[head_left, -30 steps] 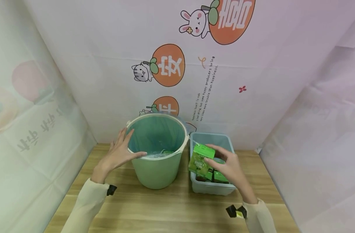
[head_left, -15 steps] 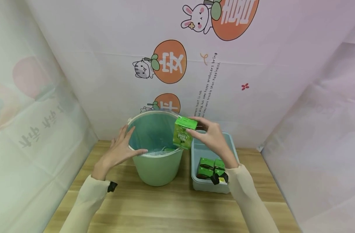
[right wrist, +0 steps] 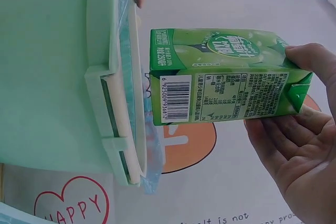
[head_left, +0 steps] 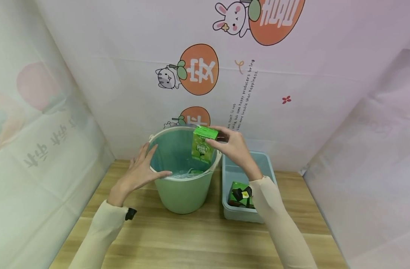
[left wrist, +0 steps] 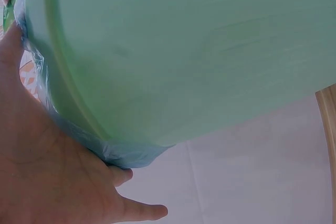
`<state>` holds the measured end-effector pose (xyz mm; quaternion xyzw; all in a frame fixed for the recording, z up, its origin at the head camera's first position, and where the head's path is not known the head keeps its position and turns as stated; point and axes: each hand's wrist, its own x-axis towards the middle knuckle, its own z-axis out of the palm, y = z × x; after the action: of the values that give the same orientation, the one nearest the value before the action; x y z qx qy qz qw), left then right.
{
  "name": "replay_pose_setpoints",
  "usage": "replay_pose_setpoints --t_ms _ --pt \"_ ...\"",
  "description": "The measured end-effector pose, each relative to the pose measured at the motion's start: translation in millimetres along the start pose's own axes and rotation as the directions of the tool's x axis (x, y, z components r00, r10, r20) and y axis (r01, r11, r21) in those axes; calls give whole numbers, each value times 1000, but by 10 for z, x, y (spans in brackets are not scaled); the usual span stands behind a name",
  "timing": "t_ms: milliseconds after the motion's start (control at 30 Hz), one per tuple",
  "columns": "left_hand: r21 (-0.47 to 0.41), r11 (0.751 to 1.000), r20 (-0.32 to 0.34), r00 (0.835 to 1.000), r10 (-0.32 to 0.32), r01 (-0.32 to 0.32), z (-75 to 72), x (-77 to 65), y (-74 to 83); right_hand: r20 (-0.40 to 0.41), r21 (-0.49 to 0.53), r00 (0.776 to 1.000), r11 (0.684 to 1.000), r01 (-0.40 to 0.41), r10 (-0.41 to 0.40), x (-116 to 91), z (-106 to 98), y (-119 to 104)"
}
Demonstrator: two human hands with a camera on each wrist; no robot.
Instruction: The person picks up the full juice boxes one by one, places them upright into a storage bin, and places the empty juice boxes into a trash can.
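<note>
My right hand [head_left: 234, 148] pinches a green juice box [head_left: 201, 149] between thumb and fingers, over the right side of the bucket mouth. In the right wrist view the juice box [right wrist: 226, 95] has a barcode and stands just off the lined rim. The pale green bucket [head_left: 182, 196] stands upright with a thin bluish plastic bag [left wrist: 131, 155] over its rim. My left hand [head_left: 135, 177] rests at the left of the rim, fingers spread, thumb along the front edge. Low inside the bucket, clear plastic and a bit of green show; the rest is hidden.
A light blue tub [head_left: 236, 214] stands right of the bucket on the wooden table [head_left: 178, 243]. Green boxes [head_left: 237, 186] lie in its front part, partly hidden by my right wrist. Printed white sheeting [head_left: 130, 93] closes the back and both sides.
My right hand has carried the juice box left and up, out of the tub and across to the bucket mouth. The left hand has stayed at the rim.
</note>
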<state>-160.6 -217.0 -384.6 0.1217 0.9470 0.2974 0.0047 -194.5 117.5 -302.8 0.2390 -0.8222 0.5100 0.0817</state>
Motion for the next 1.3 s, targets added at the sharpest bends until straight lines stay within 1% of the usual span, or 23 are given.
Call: replay_pose_setpoints --t_ms 200,333,433,600,867,1100,1300 --pt "17 1000 3 1000 -3 2 -9 1 -1 35 61 997 996 62 -64 68 47 47" --pt "21 1000 3 1000 -2 2 -10 1 -5 21 95 995 991 98 -100 84 64 78" --pt "20 1000 7 1000 -2 2 -7 9 1 14 99 994 990 104 -106 69 58 91" --pt "13 1000 7 1000 1 -1 -12 21 14 11 93 996 992 89 -91 11 25 115" --pt "0 1000 8 1000 -6 6 1 -8 8 -1 99 998 993 61 -62 -165 -73 303" --pt "-12 1000 7 1000 -11 11 -4 -18 17 -21 23 1000 1000 -2 3 -404 -220 465" --pt "-6 1000 6 1000 -6 7 -3 -13 13 -38 -82 998 995 -58 55 -698 -360 749"
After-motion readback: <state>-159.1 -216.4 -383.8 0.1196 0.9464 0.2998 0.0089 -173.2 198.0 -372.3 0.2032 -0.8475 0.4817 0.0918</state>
